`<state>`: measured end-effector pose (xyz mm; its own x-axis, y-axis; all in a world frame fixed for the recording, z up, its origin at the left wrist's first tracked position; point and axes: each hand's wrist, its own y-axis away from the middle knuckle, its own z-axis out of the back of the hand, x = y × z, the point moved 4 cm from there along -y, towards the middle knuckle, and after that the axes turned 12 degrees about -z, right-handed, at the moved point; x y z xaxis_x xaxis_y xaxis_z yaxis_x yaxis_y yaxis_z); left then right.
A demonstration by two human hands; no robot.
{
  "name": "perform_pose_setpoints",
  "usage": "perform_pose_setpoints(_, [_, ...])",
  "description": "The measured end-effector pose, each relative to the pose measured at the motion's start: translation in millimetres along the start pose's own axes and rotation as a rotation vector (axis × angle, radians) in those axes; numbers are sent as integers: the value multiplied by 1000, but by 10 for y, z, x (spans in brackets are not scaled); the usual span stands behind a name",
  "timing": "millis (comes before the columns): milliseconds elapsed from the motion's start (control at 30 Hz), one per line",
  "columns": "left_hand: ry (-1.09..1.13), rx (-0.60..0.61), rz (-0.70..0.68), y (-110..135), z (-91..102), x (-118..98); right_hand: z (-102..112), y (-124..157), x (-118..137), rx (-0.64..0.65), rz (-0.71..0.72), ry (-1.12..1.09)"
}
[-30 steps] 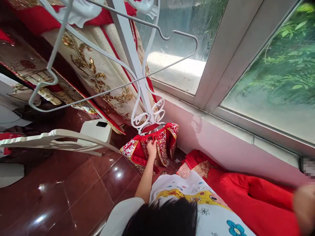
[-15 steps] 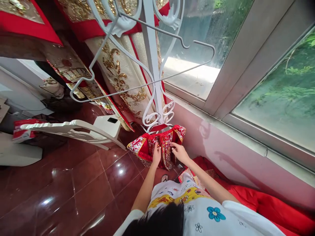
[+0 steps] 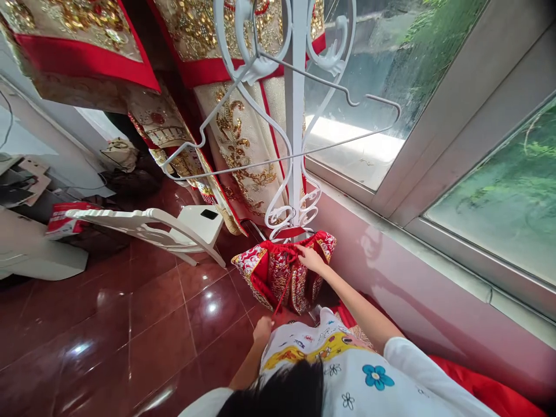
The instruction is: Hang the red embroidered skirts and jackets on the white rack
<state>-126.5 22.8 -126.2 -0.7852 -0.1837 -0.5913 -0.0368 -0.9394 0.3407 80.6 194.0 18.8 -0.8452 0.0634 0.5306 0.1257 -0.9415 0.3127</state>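
Observation:
A red garment with gold and white embroidery (image 3: 278, 272) hangs low at the foot of a white metal stand (image 3: 294, 116), just above the floor. My right hand (image 3: 309, 258) rests on its top edge with fingers closed on the fabric. My left hand (image 3: 262, 330) is lower and nearer to me, pinched on a thin red cord (image 3: 282, 292) that runs taut up to the garment.
An empty wire hanger (image 3: 278, 156) hangs on the stand. Cream and red embroidered robes (image 3: 237, 133) hang behind it. A white chair (image 3: 174, 226) with a phone on its seat stands at left. A window sill (image 3: 391, 214) runs along the right. Red cloth (image 3: 478, 388) lies by the wall.
My left hand has come away from the garment and pulled back toward me, drawing the red cord taut. My right hand has moved up to the garment's top edge. The view has shifted.

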Motion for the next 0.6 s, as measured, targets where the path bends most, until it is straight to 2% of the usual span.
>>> perform_pose_setpoints(67, [-34,17,-3,158,33,123,-56,29,-18,35,5,45])
perform_pose_setpoints(133, [-50,3,-80,108,96,27,-129,123,-34,61,12,79])
perform_pose_setpoints(200, [-47,-44,-220,-88,175,-284,-215,266,-44,80,22,100])
perform_pose_setpoints(300, [-34,-162,-416,-404,308,-939,-320,497,-56,92,18,97])
perform_pose_setpoints(367, [-52,-256,-552,-506,403,-1342,-335,611,-81,114,12,68])
perform_pose_setpoints(433, [-108,-309,-714,-503,492,-1606,-277,675,-167,172,-38,52])
perform_pose_setpoints(500, [-186,-306,-812,-447,583,-1654,-106,700,-331,194,-125,86])
perform_pose_setpoints(600, [-285,-233,-805,-355,760,-1397,281,731,-667,142,-232,181])
